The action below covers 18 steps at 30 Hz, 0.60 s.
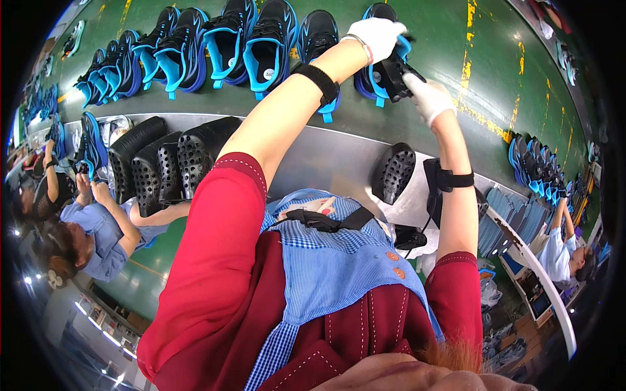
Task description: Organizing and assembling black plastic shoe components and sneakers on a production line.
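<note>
My left hand [377,38], in a white glove, is closed at the far side of the work line, against the blue collar of a black and blue sports shoe [372,81]. My right hand [429,99], also gloved in white, grips the end of a black shoe-form-like piece [396,77] at that shoe's opening. The fingertips of both hands are partly hidden, and how far the black piece sits inside the shoe cannot be seen. Left of it stands another black and blue shoe [318,40], partly behind my left forearm.
A row of similar shoes [270,42] stands on the green line [437,26]. Black perforated shoe forms [202,153] lie on the near metal ledge [326,156], with another form [395,171] before me. Co-workers handle shoes at left [107,241] and right [561,254].
</note>
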Available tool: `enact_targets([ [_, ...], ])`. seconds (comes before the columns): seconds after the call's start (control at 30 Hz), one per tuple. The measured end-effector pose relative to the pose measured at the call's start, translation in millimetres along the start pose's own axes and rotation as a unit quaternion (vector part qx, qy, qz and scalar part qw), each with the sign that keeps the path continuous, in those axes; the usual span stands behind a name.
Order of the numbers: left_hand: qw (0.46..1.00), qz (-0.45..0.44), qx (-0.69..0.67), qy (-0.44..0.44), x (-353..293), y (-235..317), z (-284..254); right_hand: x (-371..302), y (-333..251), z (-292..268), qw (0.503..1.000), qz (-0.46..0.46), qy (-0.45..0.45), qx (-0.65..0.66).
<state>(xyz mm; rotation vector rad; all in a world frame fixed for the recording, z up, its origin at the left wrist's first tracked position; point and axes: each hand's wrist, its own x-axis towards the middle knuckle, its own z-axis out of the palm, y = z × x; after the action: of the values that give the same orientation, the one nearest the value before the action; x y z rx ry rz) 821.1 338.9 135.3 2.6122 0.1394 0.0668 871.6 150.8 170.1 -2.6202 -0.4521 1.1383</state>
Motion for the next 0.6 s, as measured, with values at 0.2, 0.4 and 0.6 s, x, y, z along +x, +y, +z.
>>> enact_targets([
  [0.2, 0.984, -0.089, -0.116, 0.106, 7, -34, 23, 6, -88, 38, 0.976, 0.004, 0.111, -0.187],
  [0.4, 0.997, -0.07, -0.004, 0.017, -91, 29, 8, 50, -74, 34, 0.983, -0.029, 0.037, -0.179],
  [0.6, 0.987, -0.102, -0.089, -0.082, -79, 32, 48, 70, -87, 37, 0.974, -0.091, -0.004, -0.208],
])
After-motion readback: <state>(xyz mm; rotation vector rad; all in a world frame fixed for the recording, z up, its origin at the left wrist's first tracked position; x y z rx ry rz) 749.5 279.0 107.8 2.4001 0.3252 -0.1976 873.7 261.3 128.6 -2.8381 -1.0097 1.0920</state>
